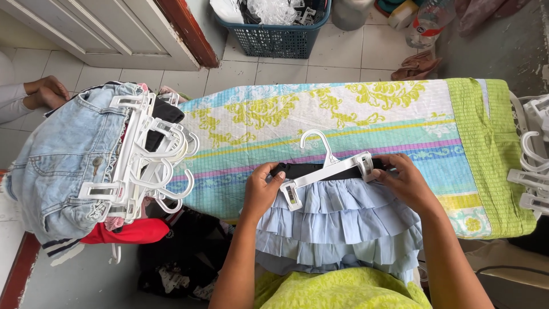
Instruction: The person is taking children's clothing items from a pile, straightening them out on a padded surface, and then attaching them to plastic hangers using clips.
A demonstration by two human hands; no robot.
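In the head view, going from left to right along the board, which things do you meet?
Jeans pile on hangers → left hand → white hanger on blue skirt → right hand → loose hangers.

Skirt (337,220) on board (400,109) – hanger (327,166) atop, clothes pile (74,166) left.

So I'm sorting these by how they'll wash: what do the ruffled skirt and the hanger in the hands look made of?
The skirt looks like thin woven fabric, probably cotton or a blend: matte pale blue, soft gathered tiers, with a black waistband. The hanger looks like moulded plastic: smooth, slightly glossy white, clips at both ends. The left hand and right hand hold it at the clips.
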